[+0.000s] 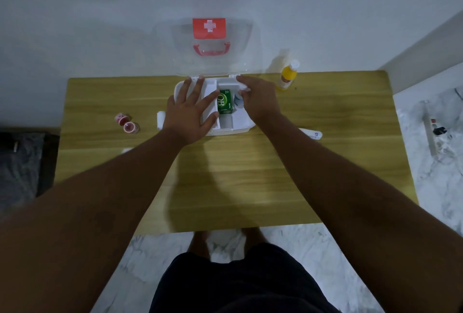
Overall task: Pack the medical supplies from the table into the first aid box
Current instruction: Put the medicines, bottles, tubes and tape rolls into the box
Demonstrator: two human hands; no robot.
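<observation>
The white first aid box (pixel 226 130) stands open at the back middle of the wooden table, its clear lid (pixel 209 44) with a red cross label raised against the wall. A green carton (pixel 224 105) lies inside the box. My left hand (pixel 191 110) rests flat with spread fingers over the box's left half. My right hand (pixel 258 98) hovers over the right half, fingers pinching a small white item (pixel 244 87) beside a small bottle (pixel 238 101) in the box.
A yellow bottle (pixel 288 76) stands at the back right of the table (pixel 225 175). Two red tape rolls (pixel 127 122) lie at the left, a white bandage roll (pixel 160 120) next to the box, a white tube (pixel 312 133) at the right. A power strip (pixel 432 135) lies on the floor.
</observation>
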